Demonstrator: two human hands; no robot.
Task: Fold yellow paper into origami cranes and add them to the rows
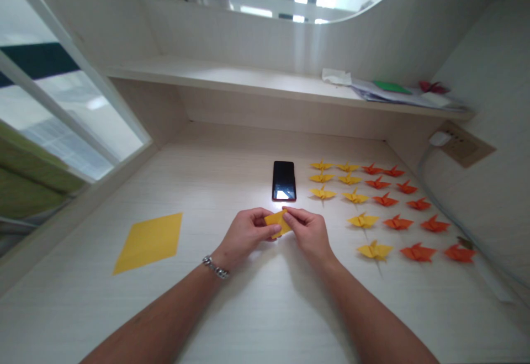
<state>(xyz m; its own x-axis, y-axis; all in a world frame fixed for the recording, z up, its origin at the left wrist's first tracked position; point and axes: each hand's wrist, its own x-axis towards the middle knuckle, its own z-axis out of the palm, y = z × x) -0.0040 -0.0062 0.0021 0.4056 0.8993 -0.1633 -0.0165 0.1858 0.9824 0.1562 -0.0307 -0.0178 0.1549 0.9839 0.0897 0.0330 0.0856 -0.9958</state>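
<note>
Between my two hands is a small folded piece of yellow origami paper [275,219], held just above the desk. My left hand [247,230] pinches its left and lower side, thumb on the front. The fingers of my right hand [308,230] close on its upper right corner. A flat sheet of yellow paper [151,242] lies to the left of my hands. Off to the right stand rows of paper cranes: several yellow cranes [362,220] and several orange cranes [398,222]. A silver bracelet [215,267] circles my left wrist.
Just beyond my hands lies a black phone [284,180]. A white cable [439,198] runs from a wall socket [461,143] down the right side. Above the desk's back, a shelf [232,79] carries papers [381,92] and a dark red folded paper piece [433,87].
</note>
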